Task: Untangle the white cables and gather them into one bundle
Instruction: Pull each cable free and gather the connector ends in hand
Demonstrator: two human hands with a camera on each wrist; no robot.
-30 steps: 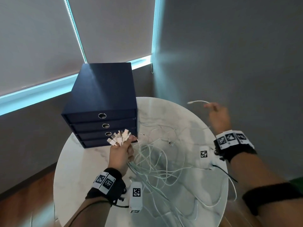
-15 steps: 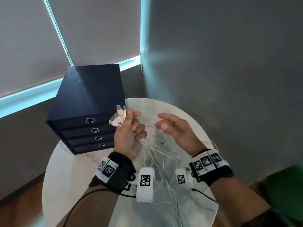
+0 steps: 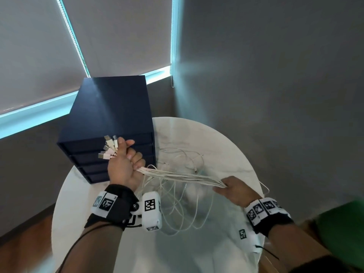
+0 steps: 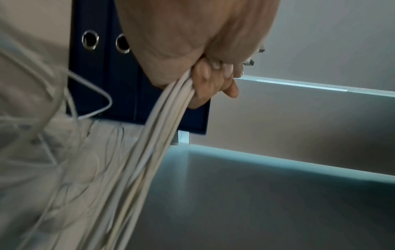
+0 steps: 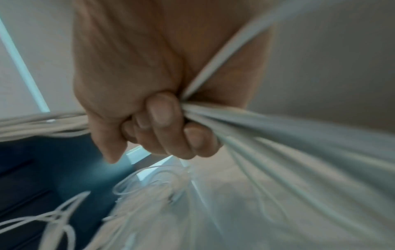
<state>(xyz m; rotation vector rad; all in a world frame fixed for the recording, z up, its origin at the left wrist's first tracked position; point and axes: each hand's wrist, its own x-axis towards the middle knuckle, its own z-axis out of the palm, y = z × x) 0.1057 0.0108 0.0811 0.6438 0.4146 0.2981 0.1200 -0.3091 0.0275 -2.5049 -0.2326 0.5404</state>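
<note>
Several white cables (image 3: pixel 181 175) stretch taut between my two hands above the round marble table (image 3: pixel 222 142). My left hand (image 3: pixel 126 164) grips them near their plug ends, and several USB plugs (image 3: pixel 108 148) fan out above its thumb. In the left wrist view the fingers (image 4: pixel 205 81) curl round the white cables (image 4: pixel 162 118). My right hand (image 3: pixel 234 189) holds the same strands further along; its fingers (image 5: pixel 164 125) wrap the white cables (image 5: pixel 245 125). The remaining lengths hang down in loose tangled loops (image 3: pixel 183 209) on the table.
A dark blue drawer box (image 3: pixel 112 113) with ring pulls stands at the table's back left, just behind my left hand. Grey walls and a blind with a bead chain (image 3: pixel 172 75) close the far side. A green object (image 3: pixel 342 229) lies at the lower right.
My right hand came back from the far right, closed on the strands beside my left hand and has slid away to the right, drawing them straight. My left hand keeps the plug ends.
</note>
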